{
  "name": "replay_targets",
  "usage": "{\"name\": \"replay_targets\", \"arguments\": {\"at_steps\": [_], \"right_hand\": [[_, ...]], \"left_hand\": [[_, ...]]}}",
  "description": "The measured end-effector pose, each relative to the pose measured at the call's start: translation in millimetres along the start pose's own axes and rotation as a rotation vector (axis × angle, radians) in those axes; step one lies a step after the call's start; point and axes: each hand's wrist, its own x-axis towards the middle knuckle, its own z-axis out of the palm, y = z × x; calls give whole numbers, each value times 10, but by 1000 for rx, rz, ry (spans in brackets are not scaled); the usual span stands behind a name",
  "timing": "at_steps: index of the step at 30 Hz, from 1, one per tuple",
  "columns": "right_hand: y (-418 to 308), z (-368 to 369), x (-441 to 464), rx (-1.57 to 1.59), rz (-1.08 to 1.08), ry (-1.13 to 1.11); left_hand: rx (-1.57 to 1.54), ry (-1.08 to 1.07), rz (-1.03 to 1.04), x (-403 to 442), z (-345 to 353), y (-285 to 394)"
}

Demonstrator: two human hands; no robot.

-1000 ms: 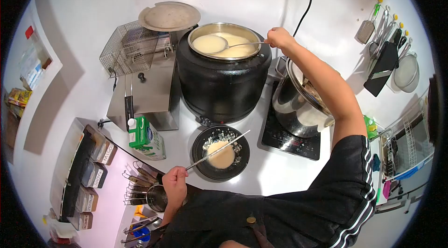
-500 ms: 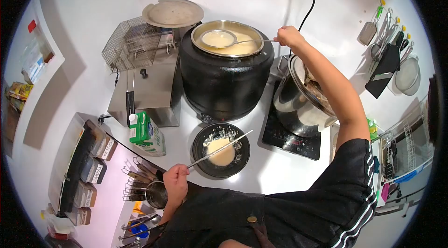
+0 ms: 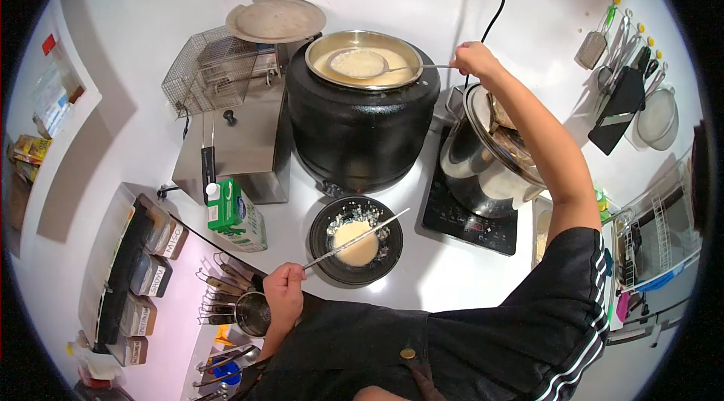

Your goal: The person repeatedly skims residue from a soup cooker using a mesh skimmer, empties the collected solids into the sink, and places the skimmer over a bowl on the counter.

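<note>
At upper right of centre, the right hand [image 3: 475,60] firmly holds a ladle [image 3: 411,68]; at lower left of centre, the left hand [image 3: 284,294] grips a stick [image 3: 356,239].

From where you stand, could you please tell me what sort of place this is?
It looks like a small commercial kitchen, perhaps for noodle soups: there is a large black soup kettle, a steel pot on a flat black hob, and containers labelled miso and shoyu.
</note>
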Motion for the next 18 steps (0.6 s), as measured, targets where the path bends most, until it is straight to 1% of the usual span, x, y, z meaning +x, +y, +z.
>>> {"name": "replay_targets", "arguments": {"at_steps": [3,9,12,18], "right_hand": [[-13,-49,-32,-91,17,37],[159,-51,115,-17,3,44],[74,-84,-10,-55,12,34],[129,-101,44,-37,-9,43]], "left_hand": [[-22,-2,-16,8,12,-13],[-21,-5,12,16,15,1],[-36,10,49,24,21,-37],[-24,-3,48,31,6,-55]]}}
